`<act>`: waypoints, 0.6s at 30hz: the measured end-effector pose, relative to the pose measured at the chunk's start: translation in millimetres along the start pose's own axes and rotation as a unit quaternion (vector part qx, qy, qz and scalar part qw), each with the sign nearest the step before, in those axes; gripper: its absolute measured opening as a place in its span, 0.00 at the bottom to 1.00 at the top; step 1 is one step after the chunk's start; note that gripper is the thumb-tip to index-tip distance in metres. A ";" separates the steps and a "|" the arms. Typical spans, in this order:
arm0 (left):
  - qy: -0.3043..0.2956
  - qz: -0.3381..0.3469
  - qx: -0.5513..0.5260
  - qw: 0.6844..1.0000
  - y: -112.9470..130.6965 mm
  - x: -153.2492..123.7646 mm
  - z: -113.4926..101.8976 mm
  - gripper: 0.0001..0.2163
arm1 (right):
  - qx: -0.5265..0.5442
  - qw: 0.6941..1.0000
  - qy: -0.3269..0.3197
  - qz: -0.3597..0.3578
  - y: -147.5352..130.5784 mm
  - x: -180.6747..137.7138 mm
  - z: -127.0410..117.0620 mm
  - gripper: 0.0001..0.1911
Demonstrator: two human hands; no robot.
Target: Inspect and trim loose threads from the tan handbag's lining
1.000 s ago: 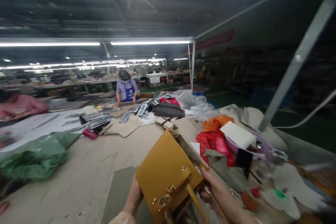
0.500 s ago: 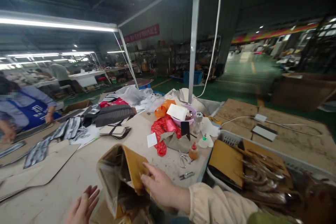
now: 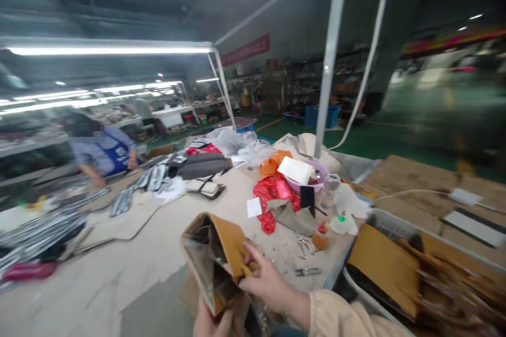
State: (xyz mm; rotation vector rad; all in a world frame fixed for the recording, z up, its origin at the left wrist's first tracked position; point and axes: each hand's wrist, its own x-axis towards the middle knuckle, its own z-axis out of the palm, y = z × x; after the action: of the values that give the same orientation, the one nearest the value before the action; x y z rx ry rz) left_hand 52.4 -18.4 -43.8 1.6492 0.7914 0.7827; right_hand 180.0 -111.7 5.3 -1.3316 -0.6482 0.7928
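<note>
- Right hand [image 3: 269,280]: pinching the side panel of a mustard-yellow, box-shaped, grey-lined bag [image 3: 232,242].
- Left hand [image 3: 210,325]: gripping its lower corner; half a second earlier, apart from it.
- Bag: above the beige surface [image 3: 168,247]; mouth toward viewer and left, long axis slanting upper left to lower right.

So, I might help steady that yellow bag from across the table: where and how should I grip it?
Probably the far upper rim of the yellow bag, coming from across the table, pinching the wall. Its mouth gapes, leaving that edge exposed; the right hand grips the right side, the left hand the low corner.
</note>
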 end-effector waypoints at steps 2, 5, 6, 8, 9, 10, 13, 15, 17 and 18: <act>0.000 0.041 0.042 0.998 15.7 5.8 -9.8 0.23 | 0.012 1.000 -0.004 -0.024 -2.9 -2.8 0.2 0.40; -0.006 0.059 0.090 0.994 44.0 18.0 -38.8 0.22 | -0.009 0.999 -0.028 -0.019 -10.2 -8.2 -10.6 0.40; -0.013 0.071 0.095 0.993 52.2 20.5 -51.0 0.22 | -0.027 0.999 -0.045 -0.010 -12.2 -10.5 -17.3 0.40; -0.066 0.099 0.091 0.989 63.7 21.9 -75.1 0.22 | -0.075 0.993 -0.094 0.010 -13.7 -15.8 -33.9 0.40; -0.091 0.108 0.088 0.986 66.5 20.8 -85.7 0.22 | -0.100 0.988 -0.120 0.018 -13.2 -18.6 -42.9 0.39; -0.110 0.112 0.084 0.984 67.4 18.8 -94.6 0.23 | -0.125 0.981 -0.144 0.024 -12.1 -21.5 -51.5 0.39; -0.143 0.074 0.081 0.984 62.8 7.8 -106.3 0.30 | -0.192 0.966 -0.170 0.034 -9.9 -28.2 -71.7 0.39; -0.156 0.038 0.085 0.983 58.5 -1.4 -99.9 0.40 | -0.228 0.959 -0.166 0.033 -12.4 -29.7 -77.7 0.40; -0.114 0.024 0.101 0.988 56.3 -9.8 -83.4 0.46 | -0.254 0.952 -0.170 0.027 -17.6 -28.6 -77.7 0.42; -0.073 0.029 0.112 0.991 56.2 -13.1 -72.7 0.48 | -0.264 0.948 -0.178 0.024 -20.2 -27.3 -75.9 0.43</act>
State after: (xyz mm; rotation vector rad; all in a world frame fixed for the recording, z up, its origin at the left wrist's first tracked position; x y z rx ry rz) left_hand -8.8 -0.5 23.6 1.9145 0.7523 0.6220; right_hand 227.2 -179.4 15.7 -1.7061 -1.1794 0.9498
